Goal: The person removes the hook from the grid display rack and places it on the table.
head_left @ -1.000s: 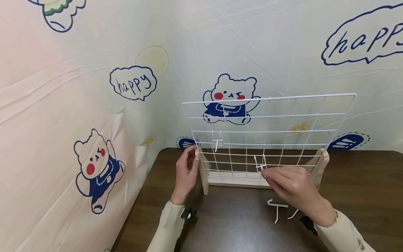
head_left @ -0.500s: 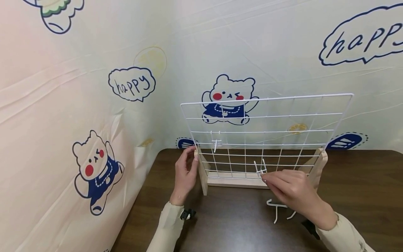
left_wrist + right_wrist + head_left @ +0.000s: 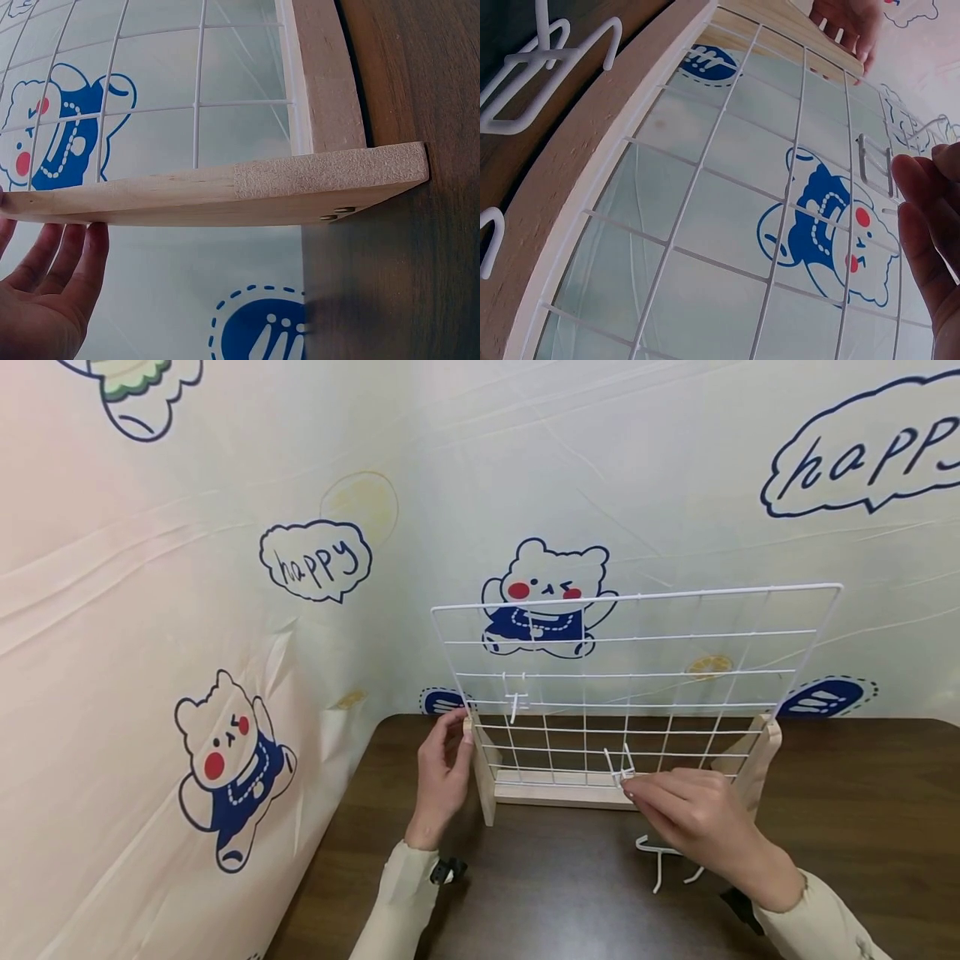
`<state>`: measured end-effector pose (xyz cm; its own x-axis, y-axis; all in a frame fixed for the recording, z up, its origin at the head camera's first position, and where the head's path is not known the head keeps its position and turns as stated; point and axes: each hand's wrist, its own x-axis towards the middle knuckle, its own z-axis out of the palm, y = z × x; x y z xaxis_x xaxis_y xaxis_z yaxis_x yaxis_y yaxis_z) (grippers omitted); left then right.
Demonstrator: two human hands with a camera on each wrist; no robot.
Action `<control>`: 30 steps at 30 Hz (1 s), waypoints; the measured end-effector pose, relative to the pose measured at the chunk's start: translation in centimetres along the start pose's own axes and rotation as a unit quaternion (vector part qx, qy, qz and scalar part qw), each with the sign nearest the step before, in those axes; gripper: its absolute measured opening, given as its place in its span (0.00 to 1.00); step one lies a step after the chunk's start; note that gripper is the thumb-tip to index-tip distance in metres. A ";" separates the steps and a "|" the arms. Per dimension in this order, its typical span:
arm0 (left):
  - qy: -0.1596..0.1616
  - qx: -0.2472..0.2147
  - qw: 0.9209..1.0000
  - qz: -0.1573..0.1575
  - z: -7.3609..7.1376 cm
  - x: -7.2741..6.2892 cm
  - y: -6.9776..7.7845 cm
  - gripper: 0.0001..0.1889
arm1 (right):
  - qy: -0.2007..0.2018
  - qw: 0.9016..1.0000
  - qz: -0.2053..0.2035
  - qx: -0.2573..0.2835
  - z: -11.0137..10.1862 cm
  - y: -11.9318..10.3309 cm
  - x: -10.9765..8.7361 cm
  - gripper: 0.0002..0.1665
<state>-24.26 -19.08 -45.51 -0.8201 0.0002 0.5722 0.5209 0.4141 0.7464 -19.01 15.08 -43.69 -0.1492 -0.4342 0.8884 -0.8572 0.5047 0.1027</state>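
Observation:
In the head view my left hand [image 3: 442,777] grips the left wooden side piece [image 3: 172,202] of a stand, its fingers lying on the outer face. My right hand [image 3: 693,822] pinches a white wire double-pronged hook [image 3: 619,774] by its near end, in front of the lower rows of a white wire grid panel [image 3: 637,598]. Seen from the right wrist, the pinched hook [image 3: 874,169] is against or very near the grid wires; whether it is caught on one I cannot tell. A second white hook [image 3: 515,697] hangs on the grid, upper left.
Loose white hooks [image 3: 658,860] lie on the brown table [image 3: 540,893] below my right hand, partly hidden by it. The grid leans back in the stand between two wooden sides, with a wooden crossbar [image 3: 558,793] low down. A printed cloth [image 3: 420,460] hangs behind and left.
My right hand has lowered slightly with the hook, from about the middle rows of the grid toward its bottom rows. My left hand stays on the wooden side piece.

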 end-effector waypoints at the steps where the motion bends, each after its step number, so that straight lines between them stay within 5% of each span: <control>1: 0.000 -0.001 1.000 0.000 0.0 0.0 0.0 0.16 | 0.000 1.000 -0.001 0.000 0.0 0.0 0.0 0.23; 30: -0.002 -0.002 1.000 -0.004 0.1 0.0 0.1 0.16 | -0.018 1.000 -0.010 0.008 0.5 -0.5 -1.9 0.23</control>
<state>-24.23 -18.98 -45.47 -0.8247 0.0003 0.5656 0.5161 0.4097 0.7522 -18.53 15.33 -45.66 -0.1492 -0.4717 0.8691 -0.8678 0.4838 0.1136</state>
